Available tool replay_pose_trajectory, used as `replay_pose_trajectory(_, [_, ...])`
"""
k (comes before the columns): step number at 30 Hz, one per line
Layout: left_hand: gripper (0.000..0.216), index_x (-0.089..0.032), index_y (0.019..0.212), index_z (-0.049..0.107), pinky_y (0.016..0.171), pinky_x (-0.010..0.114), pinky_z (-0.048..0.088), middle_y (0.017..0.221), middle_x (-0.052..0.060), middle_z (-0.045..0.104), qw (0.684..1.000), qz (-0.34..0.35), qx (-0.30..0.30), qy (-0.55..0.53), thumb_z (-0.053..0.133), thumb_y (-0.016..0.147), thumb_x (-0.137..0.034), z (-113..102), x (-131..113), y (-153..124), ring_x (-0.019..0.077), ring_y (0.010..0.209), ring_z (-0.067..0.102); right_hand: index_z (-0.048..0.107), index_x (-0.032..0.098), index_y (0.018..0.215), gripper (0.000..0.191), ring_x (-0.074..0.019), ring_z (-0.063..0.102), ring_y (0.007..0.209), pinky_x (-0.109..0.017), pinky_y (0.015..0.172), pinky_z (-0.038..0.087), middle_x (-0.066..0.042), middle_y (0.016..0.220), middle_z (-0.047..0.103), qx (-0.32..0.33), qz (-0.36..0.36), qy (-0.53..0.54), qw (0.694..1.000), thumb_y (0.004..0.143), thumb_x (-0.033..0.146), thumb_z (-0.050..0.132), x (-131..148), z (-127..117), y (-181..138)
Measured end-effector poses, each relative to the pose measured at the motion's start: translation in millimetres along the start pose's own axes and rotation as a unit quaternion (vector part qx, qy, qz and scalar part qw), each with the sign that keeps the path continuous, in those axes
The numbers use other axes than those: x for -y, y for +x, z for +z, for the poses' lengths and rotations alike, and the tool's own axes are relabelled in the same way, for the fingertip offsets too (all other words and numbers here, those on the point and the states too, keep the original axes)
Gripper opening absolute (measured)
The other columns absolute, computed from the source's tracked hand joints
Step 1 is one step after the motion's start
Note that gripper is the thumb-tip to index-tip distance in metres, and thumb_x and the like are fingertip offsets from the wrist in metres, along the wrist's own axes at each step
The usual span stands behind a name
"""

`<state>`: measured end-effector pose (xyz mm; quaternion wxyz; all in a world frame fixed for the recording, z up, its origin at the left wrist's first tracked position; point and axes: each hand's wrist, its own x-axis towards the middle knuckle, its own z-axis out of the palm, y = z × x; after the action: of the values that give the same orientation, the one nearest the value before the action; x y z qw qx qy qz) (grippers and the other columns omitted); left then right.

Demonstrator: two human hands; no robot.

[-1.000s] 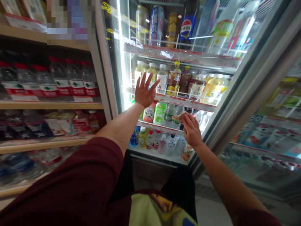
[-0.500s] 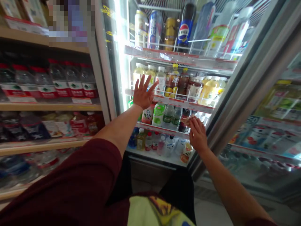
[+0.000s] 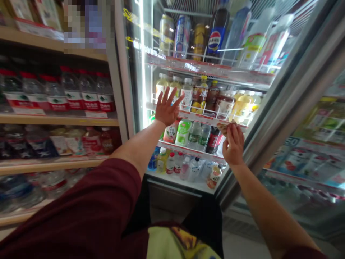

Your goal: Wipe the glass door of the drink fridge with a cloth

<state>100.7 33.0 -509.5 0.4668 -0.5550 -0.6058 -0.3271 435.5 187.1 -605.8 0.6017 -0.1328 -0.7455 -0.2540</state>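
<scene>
My left hand [image 3: 167, 107] is raised with fingers spread, palm toward the second shelf of an open drinks fridge [image 3: 207, 72], close to pale yellow bottles [image 3: 161, 85]. My right hand [image 3: 233, 144] is closed on a small folded cloth [image 3: 225, 126] and holds it against the red price rail [image 3: 212, 120] at the right end of that shelf. Below the rail stand green-labelled bottles [image 3: 183, 131] and a dark cola bottle [image 3: 214, 138].
The fridge's glass door [image 3: 293, 100] stands open on the right. Wooden shelves [image 3: 54, 120] on the left carry red-labelled water bottles [image 3: 70, 94]. The top fridge shelf holds cans and a tall cola bottle [image 3: 217, 32]. The bottom shelf has small bottles [image 3: 185, 166].
My right hand has moved up and to the right with the cloth, from the lower shelf rail to the rail above it. My left hand has stayed nearly still.
</scene>
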Motion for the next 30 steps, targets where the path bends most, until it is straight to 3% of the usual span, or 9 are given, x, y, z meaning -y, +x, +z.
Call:
replay_pose_trajectory(4, [0.061, -0.03, 0.163, 0.047, 0.139, 0.059, 0.01, 0.178, -0.007, 0.025, 1.0, 0.008, -0.014, 0.021, 0.049, 0.102, -0.03, 2, 1, -1, 0.0282, 0.169, 0.001, 0.037, 0.021, 0.169, 0.064, -0.0326, 0.035, 0.161, -0.063, 0.127, 0.038, -0.017, 0.165, 0.05, 0.003, -0.003, 0.022, 1.0, 0.106, 0.016, 0.042, 5, 6, 6])
replay_pose_trajectory(9, [0.061, -0.028, 0.163, 0.048, 0.139, 0.061, 0.009, 0.178, -0.003, 0.027, 1.0, 0.017, -0.023, 0.007, 0.051, 0.101, -0.03, 4, 2, -1, 0.0287, 0.169, 0.0, 0.04, 0.024, 0.168, 0.066, -0.0305, 0.035, 0.161, -0.062, 0.13, 0.035, -0.012, 0.166, 0.05, 0.02, -0.036, 0.065, 0.997, 0.103, 0.014, 0.042, 4, 12, 48])
replay_pose_trajectory(13, [0.058, -0.024, 0.161, 0.049, 0.14, 0.055, 0.001, 0.178, -0.005, 0.027, 0.999, 0.019, -0.023, 0.015, 0.047, 0.104, -0.033, 7, 3, 0, 0.0237, 0.168, -0.011, 0.04, 0.023, 0.168, 0.067, -0.0306, 0.029, 0.164, -0.062, 0.132, 0.031, -0.011, 0.169, 0.046, 0.048, 0.009, 0.075, 0.996, 0.102, 0.013, 0.041, 32, 23, 57])
replay_pose_trajectory(16, [0.057, -0.026, 0.162, 0.048, 0.141, 0.053, 0.0, 0.178, -0.007, 0.028, 0.999, 0.023, -0.026, 0.019, 0.042, 0.106, -0.034, 8, 3, -1, 0.0208, 0.167, -0.014, 0.046, 0.023, 0.164, 0.064, -0.0273, 0.034, 0.162, -0.058, 0.132, 0.032, -0.011, 0.165, 0.051, 0.13, -0.037, 0.09, 0.987, 0.101, 0.011, 0.043, 61, 33, 45])
replay_pose_trajectory(18, [0.056, -0.028, 0.163, 0.047, 0.14, 0.054, 0.002, 0.177, -0.006, 0.028, 0.999, 0.025, -0.027, 0.016, 0.041, 0.107, -0.036, 8, 4, -1, 0.0214, 0.168, -0.011, 0.052, 0.023, 0.16, 0.061, -0.024, 0.041, 0.159, -0.052, 0.133, 0.032, -0.009, 0.162, 0.056, 0.182, -0.099, 0.102, 0.973, 0.101, 0.01, 0.045, 75, 39, 44])
replay_pose_trajectory(21, [0.058, -0.03, 0.164, 0.047, 0.139, 0.059, 0.008, 0.178, -0.001, 0.028, 0.999, 0.033, -0.031, 0.008, 0.042, 0.106, -0.034, 7, 4, -1, 0.0258, 0.169, 0.0, 0.057, 0.019, 0.156, 0.057, -0.0222, 0.043, 0.157, -0.047, 0.133, 0.033, -0.008, 0.162, 0.056, 0.199, -0.144, 0.105, 0.964, 0.101, 0.01, 0.047, 84, 44, 61])
replay_pose_trajectory(27, [0.064, -0.032, 0.168, 0.041, 0.137, 0.06, 0.012, 0.176, 0.002, 0.034, 0.999, 0.018, -0.035, -0.019, 0.046, 0.104, -0.031, 2, 0, 0, 0.0284, 0.168, 0.011, 0.05, 0.02, 0.162, 0.063, -0.023, 0.032, 0.163, -0.052, 0.137, 0.025, -0.007, 0.169, 0.046, 0.195, -0.084, 0.107, 0.971, 0.1, 0.008, 0.044, 96, 49, 87])
replay_pose_trajectory(30, [0.065, -0.033, 0.168, 0.042, 0.137, 0.06, 0.011, 0.176, 0.002, 0.034, 0.999, 0.011, -0.025, -0.026, 0.047, 0.103, -0.03, 0, -2, 1, 0.0299, 0.168, 0.014, 0.052, 0.021, 0.161, 0.061, -0.0227, 0.035, 0.162, -0.05, 0.136, 0.027, -0.007, 0.168, 0.048, 0.225, -0.109, 0.11, 0.962, 0.101, 0.009, 0.045, 100, 50, 83])
